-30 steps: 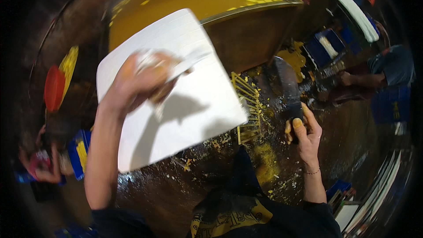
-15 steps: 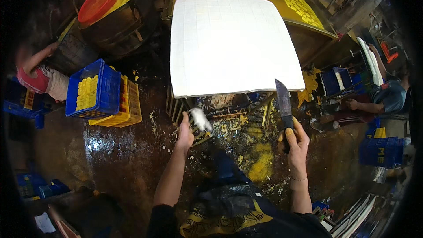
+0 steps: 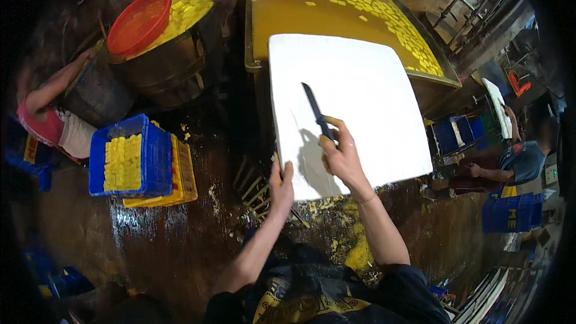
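A large white slab (image 3: 375, 108), like a sheet of tofu, lies flat in front of me. My right hand (image 3: 342, 155) is closed around the handle of a dark-bladed knife (image 3: 312, 102) above the slab's left half, blade pointing far and left. A shadow of hand and knife falls on the white surface. My left hand (image 3: 281, 187) is at the slab's near left edge, thumb over the top and fingers along the side, seemingly gripping it. A thin line marks the slab left of the knife.
Beyond the slab stands a vat (image 3: 288, 18) of yellowish liquid with floating yellow blocks. At left are a red basket (image 3: 139, 23) on a full drum (image 3: 162, 72), and a blue crate (image 3: 159, 156) of yellow blocks on a yellow crate (image 3: 187, 171). People work at both sides; the floor (image 3: 198, 234) looks wet.
My right hand has brought the knife left over the slab. My left hand has moved to the slab's edge; the blurred white bit beside it is gone. The view has shifted.
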A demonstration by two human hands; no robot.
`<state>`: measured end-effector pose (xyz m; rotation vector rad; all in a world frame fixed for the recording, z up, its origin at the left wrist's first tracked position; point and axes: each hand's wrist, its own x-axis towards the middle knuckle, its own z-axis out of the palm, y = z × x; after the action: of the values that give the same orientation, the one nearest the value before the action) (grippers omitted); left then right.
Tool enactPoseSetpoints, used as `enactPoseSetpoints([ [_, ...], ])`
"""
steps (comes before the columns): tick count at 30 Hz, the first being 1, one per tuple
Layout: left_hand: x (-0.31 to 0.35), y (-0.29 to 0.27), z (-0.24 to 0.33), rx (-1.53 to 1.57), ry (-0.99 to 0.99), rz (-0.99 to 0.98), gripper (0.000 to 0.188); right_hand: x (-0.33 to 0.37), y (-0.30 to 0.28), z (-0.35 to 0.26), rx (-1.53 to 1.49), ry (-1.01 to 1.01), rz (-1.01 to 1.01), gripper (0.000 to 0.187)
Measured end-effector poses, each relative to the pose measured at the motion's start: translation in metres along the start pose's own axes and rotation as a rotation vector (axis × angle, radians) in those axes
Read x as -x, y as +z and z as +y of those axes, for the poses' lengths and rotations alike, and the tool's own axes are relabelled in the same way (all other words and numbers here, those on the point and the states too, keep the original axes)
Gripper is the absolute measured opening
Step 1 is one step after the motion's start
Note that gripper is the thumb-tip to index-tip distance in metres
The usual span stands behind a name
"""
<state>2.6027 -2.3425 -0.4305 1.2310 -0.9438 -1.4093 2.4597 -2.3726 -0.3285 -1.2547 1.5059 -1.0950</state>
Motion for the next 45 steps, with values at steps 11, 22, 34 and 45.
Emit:
enactPoseSetpoints([
  [11,-0.3,-0.084,0.032,-0.004,0.06,-0.204,0.043,-0.24,0.177,0.008,0.715,-0.194,0.315,0.023],
  [22,-0.471,-0.04,0.03,-0.015,0.36,-0.52,0.05,-0.324,0.202,0.0,0.921,-0.041,0.428,0.023],
  [34,-0.409,-0.039,0.037,-0.144,0.704,-0.226,0.028,-0.153,0.194,0.005,0.933,0.029,0.344,0.028],
  [45,-0.286,-0.054,0.016,-0.014,0.534,-0.356,0.023,-0.015,0.182,0.011,0.925,0.061,0.303,0.025],
])
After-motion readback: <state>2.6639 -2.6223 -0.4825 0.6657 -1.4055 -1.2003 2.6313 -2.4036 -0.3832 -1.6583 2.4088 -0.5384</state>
